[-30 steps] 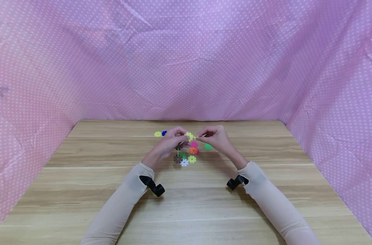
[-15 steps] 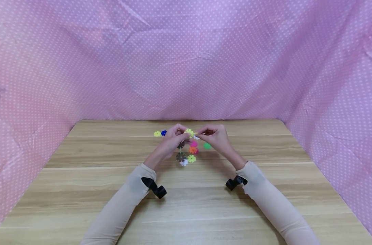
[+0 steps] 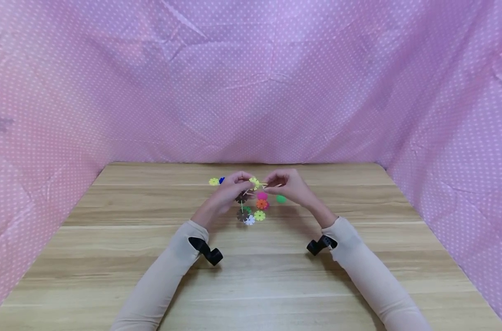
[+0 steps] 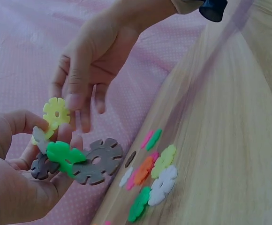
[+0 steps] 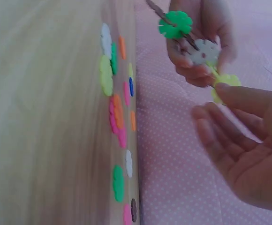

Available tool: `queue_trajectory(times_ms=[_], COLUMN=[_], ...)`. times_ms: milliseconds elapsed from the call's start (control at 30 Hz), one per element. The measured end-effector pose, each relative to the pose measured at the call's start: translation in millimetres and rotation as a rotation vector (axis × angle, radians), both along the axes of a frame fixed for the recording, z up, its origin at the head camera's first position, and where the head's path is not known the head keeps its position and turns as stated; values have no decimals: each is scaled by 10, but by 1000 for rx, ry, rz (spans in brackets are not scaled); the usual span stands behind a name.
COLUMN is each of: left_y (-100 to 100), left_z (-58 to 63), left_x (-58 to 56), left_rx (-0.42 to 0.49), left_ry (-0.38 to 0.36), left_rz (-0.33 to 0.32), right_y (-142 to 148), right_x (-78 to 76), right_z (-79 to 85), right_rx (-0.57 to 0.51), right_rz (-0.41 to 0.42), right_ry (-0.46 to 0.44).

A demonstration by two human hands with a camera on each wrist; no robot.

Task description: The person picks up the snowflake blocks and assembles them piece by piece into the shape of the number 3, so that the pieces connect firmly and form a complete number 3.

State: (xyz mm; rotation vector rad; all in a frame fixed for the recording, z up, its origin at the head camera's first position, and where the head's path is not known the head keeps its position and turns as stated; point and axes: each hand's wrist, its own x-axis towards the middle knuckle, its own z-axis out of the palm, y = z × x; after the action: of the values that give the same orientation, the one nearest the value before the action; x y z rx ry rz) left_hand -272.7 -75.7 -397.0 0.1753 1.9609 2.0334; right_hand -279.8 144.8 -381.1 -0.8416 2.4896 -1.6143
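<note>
A chain of notched snowflake discs is held above the table between both hands. My left hand grips it around the middle; in the left wrist view a large brown disc, a green disc, a smaller-looking brown disc and a pale grey-white disc show along it. At the chain's far end is a yellow disc, slotted beside another yellow one partly hidden by fingers. My right hand pinches this end disc between thumb and fingers, its other fingers loosely extended.
Loose discs lie on the wooden table beneath and behind the hands: orange, yellow-green, white, green and pink among them. A yellow disc lies farther left. A pink dotted cloth hangs around the table.
Both hands stay in nearly the same place, shifting slightly. The end yellow disc stands a little differently between the right fingers, and the hanging brown part of the chain has swung slightly.
</note>
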Motion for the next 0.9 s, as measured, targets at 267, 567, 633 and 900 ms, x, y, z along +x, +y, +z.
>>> queue_trajectory(times_ms=[267, 567, 633, 900], left_y=[-64, -105, -115, -113], left_z=[-3, -5, -18, -80], left_x=[-14, -30, -37, -62], left_rx=[20, 24, 23, 3], left_ry=[-26, -26, -20, -1], left_rz=[28, -1, -8, -17], right_y=[207, 334, 345, 379], right_x=[-156, -253, -266, -339], right_z=[23, -53, -93, -233], right_rx=[241, 433, 459, 524], right_rz=[150, 172, 162, 169], right_ry=[-52, -54, -55, -52])
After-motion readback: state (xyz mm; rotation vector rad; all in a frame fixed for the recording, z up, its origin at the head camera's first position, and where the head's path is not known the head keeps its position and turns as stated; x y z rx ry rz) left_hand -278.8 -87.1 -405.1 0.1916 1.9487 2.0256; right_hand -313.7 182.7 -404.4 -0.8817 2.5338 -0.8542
